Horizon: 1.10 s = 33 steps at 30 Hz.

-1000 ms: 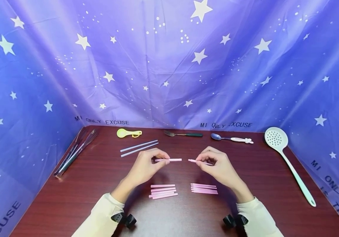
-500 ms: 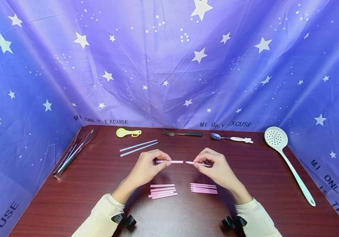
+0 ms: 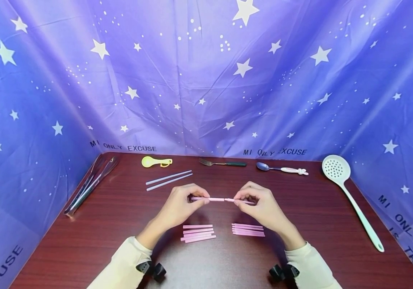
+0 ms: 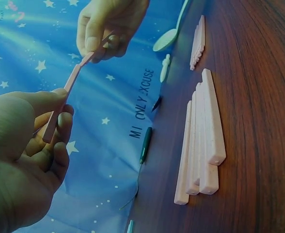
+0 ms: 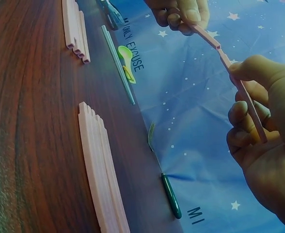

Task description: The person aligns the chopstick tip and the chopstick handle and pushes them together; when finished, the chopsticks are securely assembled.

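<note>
Lying nearest you on the reddish-brown wood-grain surface (image 3: 206, 265): one left pile of pink rods (image 4: 213, 121), hollow-ended; one right pile of pink rods (image 5: 101, 165), narrowed tips facing left.

Beyond these, raised above the surface: your left hand (image 3: 180, 202), thumb and fingers pinching one left pink rod (image 3: 216, 199); your right hand (image 3: 264, 200), pinching one right pink rod (image 5: 250, 109) close behind its narrowed tip. Rod ends meet between your hands at a slight angle; whether the tip sits inside the opening cannot be told.

Risks, as judged: the tip may catch the rim and slide past if you press while the rods are out of line; a light pinch may let either rod swivel or slip back; hard sideways force could snap the thin tip.

Farther out: two pale blue sticks (image 3: 168, 178); green-handled fork (image 3: 236, 164); white-handled spoon (image 3: 294, 170); yellow measuring spoon (image 3: 148, 161). Far right, one pale slotted skimmer (image 3: 353, 200). Behind all, one starry blue-purple curtain (image 3: 192, 80).
</note>
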Available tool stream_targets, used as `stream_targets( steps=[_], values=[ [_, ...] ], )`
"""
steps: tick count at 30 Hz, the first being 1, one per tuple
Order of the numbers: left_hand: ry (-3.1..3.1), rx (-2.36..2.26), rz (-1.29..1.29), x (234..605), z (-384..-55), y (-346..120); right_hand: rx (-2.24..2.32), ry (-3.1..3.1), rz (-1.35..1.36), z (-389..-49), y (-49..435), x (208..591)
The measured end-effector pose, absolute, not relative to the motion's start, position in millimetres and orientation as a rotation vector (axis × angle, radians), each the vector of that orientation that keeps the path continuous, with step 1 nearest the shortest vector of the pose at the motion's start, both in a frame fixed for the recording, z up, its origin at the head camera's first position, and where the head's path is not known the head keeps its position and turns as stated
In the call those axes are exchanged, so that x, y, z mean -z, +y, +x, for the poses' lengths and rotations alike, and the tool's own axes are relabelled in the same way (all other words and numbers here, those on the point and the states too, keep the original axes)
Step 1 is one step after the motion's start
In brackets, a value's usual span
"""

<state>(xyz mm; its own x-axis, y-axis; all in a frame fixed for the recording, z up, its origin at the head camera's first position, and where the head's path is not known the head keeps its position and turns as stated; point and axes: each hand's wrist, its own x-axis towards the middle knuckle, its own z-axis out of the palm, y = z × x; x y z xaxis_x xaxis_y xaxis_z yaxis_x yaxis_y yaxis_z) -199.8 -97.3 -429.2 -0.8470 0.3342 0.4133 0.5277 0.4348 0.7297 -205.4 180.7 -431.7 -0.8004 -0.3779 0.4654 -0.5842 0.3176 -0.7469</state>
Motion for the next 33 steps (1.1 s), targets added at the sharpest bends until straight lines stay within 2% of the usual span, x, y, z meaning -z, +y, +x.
stream_targets(
  steps=[33],
  values=[
    [-2.465, 1.327, -0.788, 429.2, -196.6, -95.6, -1.447, -2.398, 0.862, -201.3, 175.3, 432.2]
  ],
)
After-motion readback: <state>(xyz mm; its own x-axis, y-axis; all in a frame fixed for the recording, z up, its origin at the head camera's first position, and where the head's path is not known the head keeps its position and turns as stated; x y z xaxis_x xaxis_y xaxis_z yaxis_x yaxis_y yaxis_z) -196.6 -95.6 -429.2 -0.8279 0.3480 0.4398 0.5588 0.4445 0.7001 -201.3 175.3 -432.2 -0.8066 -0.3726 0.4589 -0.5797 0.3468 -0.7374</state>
